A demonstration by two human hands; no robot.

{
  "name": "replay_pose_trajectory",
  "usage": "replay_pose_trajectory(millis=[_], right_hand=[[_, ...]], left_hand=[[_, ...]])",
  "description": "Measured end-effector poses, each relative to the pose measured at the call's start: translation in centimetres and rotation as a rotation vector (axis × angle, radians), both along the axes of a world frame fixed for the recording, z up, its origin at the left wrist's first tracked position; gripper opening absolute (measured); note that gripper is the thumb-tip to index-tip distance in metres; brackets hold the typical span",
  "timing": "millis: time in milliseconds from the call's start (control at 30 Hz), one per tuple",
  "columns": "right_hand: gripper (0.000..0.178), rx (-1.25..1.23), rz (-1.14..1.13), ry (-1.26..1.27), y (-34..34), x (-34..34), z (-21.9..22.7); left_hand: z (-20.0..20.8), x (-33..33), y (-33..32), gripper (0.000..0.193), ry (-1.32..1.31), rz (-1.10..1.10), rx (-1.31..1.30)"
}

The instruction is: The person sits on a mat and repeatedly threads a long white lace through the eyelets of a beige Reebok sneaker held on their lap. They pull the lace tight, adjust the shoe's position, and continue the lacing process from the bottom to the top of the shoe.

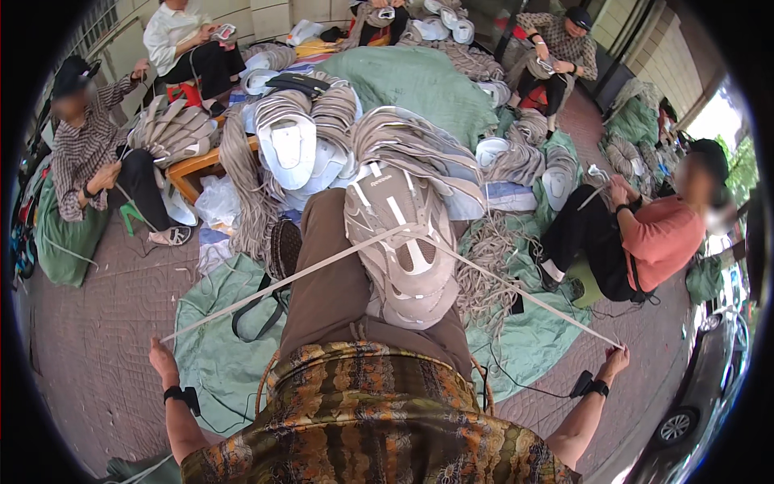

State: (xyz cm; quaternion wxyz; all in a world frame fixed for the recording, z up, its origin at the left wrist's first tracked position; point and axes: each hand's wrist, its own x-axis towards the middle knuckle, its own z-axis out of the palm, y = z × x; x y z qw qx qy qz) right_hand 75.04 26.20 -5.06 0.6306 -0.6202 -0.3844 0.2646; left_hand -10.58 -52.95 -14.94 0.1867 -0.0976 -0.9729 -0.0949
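A stack of beige-grey shoe uppers [407, 294] rests across my lap, the top one facing up. One flat beige shoelace [274, 288] runs through the top upper near its lace holes. Both of its lengths are pulled out wide and straight to either side. At the far left my left hand [164, 360] pinches one end of the lace. The other end is pinched between the fingers of my right hand [615, 362], out at the right. More uppers [419, 149] fan out beyond the top one, their pale linings showing.
Piles of uppers with white linings [286, 145] lie ahead, beside hanging bundles of laces [250, 189]. Loose laces [504, 258] tangle right of my knees. Green sheeting [218, 355] covers ground around me. Several seated people handle shoe parts nearby. A parked car [685, 411] stands at lower right.
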Motion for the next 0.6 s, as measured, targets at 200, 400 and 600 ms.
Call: replay_pose_trajectory(millis=[200, 400, 600], right_hand=[[0.017, -0.020, -0.132, -0.043, -0.6, 1.1, -0.7], [0.016, 0.006, -0.100, -0.027, -2.2, 3.9, -1.1], [0.024, 0.005, 0.008, 0.028, -0.3, 2.1, 1.1]], left_hand=[[-0.9, 0.7, -2.0, 0.018, 0.029, 0.063, -0.007], [-0.3, 0.4, -2.5, 0.020, 0.000, 0.106, -0.070], [-0.5, 1.1, -4.1, 0.016, -0.045, 0.170, -0.088]])
